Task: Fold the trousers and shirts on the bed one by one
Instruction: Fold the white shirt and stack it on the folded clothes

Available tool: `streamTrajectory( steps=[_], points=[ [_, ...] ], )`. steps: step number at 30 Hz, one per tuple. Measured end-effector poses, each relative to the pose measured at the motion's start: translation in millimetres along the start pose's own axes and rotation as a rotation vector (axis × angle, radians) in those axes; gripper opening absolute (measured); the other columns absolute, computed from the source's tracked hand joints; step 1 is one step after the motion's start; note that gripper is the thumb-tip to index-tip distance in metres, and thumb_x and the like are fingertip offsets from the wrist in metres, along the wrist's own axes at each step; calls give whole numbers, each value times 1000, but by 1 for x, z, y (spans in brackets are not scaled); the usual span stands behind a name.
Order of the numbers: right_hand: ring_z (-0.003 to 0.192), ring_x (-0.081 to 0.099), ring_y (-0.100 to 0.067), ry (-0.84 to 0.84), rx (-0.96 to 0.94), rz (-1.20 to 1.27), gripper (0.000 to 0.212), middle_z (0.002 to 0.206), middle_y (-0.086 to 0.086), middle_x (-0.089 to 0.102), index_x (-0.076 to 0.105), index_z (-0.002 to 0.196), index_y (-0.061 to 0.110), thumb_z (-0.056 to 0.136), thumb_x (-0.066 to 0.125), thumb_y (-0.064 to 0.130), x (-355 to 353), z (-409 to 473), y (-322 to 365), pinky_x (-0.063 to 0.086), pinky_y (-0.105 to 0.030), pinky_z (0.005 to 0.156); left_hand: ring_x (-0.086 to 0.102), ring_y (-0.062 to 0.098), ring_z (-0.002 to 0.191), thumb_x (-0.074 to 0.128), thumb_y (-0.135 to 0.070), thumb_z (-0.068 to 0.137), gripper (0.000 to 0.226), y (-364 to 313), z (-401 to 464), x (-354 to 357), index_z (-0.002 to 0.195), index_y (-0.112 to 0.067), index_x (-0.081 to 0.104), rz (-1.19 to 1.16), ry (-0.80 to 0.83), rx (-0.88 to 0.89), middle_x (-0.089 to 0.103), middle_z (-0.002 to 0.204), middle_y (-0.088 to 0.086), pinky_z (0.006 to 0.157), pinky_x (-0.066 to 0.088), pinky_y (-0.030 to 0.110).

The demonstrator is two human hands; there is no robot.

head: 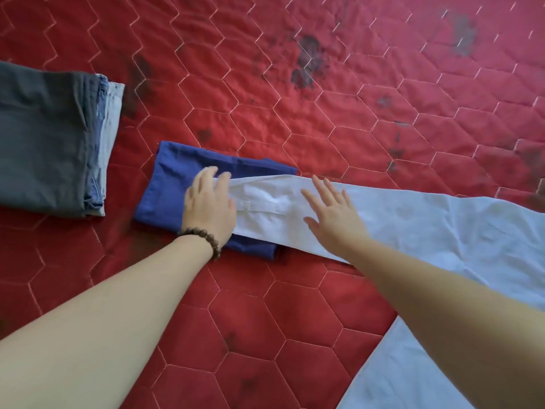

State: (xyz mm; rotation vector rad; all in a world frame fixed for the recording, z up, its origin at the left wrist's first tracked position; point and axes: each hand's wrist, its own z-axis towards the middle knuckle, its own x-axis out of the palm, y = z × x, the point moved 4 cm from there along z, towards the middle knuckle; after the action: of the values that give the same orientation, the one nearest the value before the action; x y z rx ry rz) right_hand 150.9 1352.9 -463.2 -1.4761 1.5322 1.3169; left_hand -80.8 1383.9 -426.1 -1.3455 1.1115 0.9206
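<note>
A white shirt (pixel 427 219) lies spread over the right of the red quilted bed (pixel 295 98), its long sleeve stretched leftward. The sleeve's cuff end overlaps a folded blue garment (pixel 168 184). My left hand (pixel 209 205), with a bead bracelet at the wrist, presses flat on the cuff end where it meets the blue garment. My right hand (pixel 333 214) hovers or rests flat on the sleeve with fingers spread straight. Neither hand grips anything.
A stack of folded trousers (pixel 50 137), dark grey on top with denim layers below, sits at the left edge. Another part of the white shirt (pixel 398 376) shows at the bottom right. Dark stains mark the quilt at the back.
</note>
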Motion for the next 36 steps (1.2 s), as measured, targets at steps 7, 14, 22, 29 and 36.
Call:
streamTrajectory(
  steps=[7, 14, 22, 29, 36],
  points=[
    [146, -17, -15, 39, 65, 59, 59, 161, 4, -12, 2, 152, 35, 99, 23, 49, 55, -26, -17, -11, -41, 116, -19, 21, 145, 24, -52, 98, 62, -34, -13, 78, 150, -39, -8, 114, 311, 157, -22, 158, -5, 117, -5, 46],
    [146, -16, -14, -25, 469, -35, 60, 160, 4, -14, -6, 151, 38, 96, 12, 56, 56, -102, -126, -13, -42, 117, -14, 24, 147, 29, -50, 95, 65, -21, -19, 98, 148, -43, -8, 87, 252, 114, -16, 159, -6, 117, -6, 49],
    [147, -15, -20, 20, 667, -47, 62, 161, -6, -11, -1, 154, 29, 98, 17, 51, 34, -133, -165, -7, -52, 117, -17, 19, 146, 25, -61, 91, 66, -18, -21, 79, 149, -44, -1, 130, 231, 88, -13, 160, -9, 115, -3, 56],
    [145, -21, -23, 7, 322, 62, 61, 160, -3, -16, -5, 152, 29, 100, 18, 49, 55, -57, -30, -12, -54, 116, -22, 19, 145, 23, -76, 79, 84, 25, -29, 65, 138, -45, -28, 246, 318, 223, -24, 157, -8, 117, 0, 54],
    [149, -4, -21, -155, 125, 234, 58, 161, -9, 4, 18, 152, 13, 101, 29, 39, 47, -7, 63, -6, -46, 119, -2, 29, 147, 42, -24, 94, 71, 41, -22, 56, 153, -23, 1, 449, 266, 180, -6, 161, -7, 113, 21, 51]
  ],
)
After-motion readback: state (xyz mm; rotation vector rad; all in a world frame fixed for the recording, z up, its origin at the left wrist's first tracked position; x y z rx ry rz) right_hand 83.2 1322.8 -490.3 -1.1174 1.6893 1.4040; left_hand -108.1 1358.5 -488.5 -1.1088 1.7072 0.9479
